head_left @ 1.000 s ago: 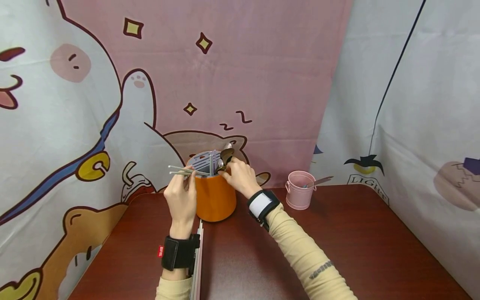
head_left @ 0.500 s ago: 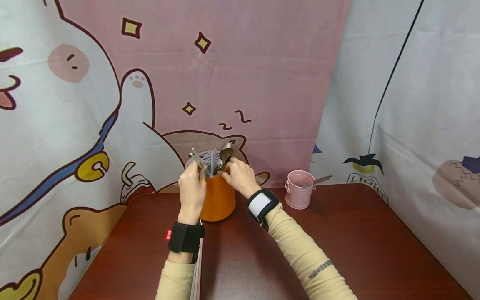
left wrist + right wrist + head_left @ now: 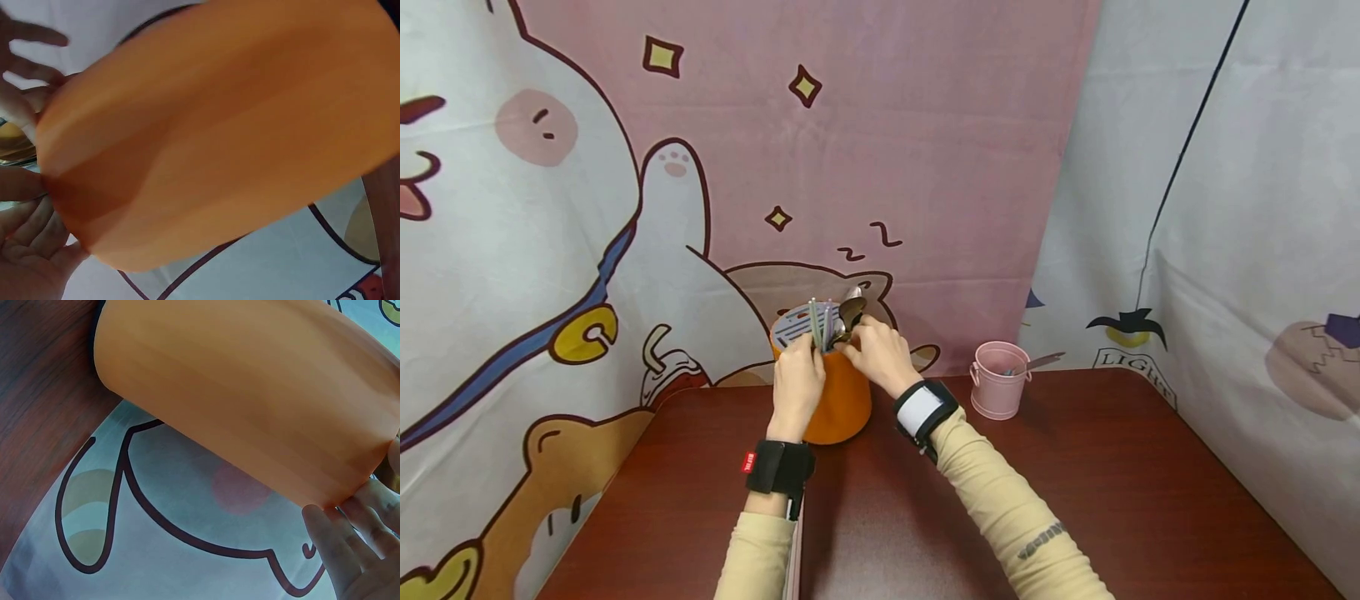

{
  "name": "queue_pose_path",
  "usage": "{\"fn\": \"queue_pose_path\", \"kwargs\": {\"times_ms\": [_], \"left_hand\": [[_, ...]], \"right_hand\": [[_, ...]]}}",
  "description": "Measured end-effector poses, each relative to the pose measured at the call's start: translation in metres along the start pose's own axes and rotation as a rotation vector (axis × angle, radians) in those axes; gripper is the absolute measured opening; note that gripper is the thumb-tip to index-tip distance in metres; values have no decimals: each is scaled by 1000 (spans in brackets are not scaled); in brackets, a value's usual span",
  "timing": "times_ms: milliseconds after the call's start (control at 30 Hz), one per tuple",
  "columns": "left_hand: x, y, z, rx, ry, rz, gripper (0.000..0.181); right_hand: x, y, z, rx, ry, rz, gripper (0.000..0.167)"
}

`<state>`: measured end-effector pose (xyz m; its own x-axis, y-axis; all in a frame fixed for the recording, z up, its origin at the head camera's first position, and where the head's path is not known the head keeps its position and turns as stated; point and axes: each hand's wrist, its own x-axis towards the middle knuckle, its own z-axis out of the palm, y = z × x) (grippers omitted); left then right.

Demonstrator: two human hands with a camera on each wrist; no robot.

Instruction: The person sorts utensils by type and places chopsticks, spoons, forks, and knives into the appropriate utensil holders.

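An orange utensil holder (image 3: 837, 408) with a slotted grey top (image 3: 793, 323) stands at the table's back edge. My left hand (image 3: 797, 379) is at its near left rim and pinches pale green chopsticks (image 3: 813, 317), now upright at the opening. Lavender chopsticks (image 3: 828, 321) stand just beside them. My right hand (image 3: 880, 354) is at the right rim, its thumb and fingers about the spoons (image 3: 852, 308) that lean there. In the left wrist view, the orange wall hides the lower ends of the utensils. Fingertips of my right hand (image 3: 362, 550) touch the rim in the right wrist view.
A small pink bucket (image 3: 996, 392) stands to the right, with metal cutlery (image 3: 1041, 362) sticking out of it. Several long pale sticks (image 3: 795, 554) lie on the brown table (image 3: 880, 533), partly under my left forearm. A printed cloth (image 3: 940, 167) hangs close behind.
My left hand has moved right to the holder and turned the pale green chopsticks from nearly level to upright at its opening. My right hand has stayed at the spoons.
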<state>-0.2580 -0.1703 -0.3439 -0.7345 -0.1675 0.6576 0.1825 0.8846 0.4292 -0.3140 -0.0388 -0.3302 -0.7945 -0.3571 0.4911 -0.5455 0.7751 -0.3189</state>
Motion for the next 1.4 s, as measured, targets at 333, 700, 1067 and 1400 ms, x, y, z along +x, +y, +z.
{"fn": "queue_pose_path", "kwargs": {"times_ms": [333, 700, 1067, 1400], "left_hand": [[-6, -1, 3, 144, -140, 72, 33], [-39, 7, 8, 144, -126, 97, 65], [-78, -7, 4, -29, -32, 144, 13], [-100, -35, 1, 4, -304, -123, 15]], "right_hand": [[0, -1, 0, 4, -1, 5, 30], [1, 0, 1, 3, 9, 3, 31], [0, 1, 1, 2, 8, 6, 32], [-1, 1, 1, 13, -11, 13, 31]]}}
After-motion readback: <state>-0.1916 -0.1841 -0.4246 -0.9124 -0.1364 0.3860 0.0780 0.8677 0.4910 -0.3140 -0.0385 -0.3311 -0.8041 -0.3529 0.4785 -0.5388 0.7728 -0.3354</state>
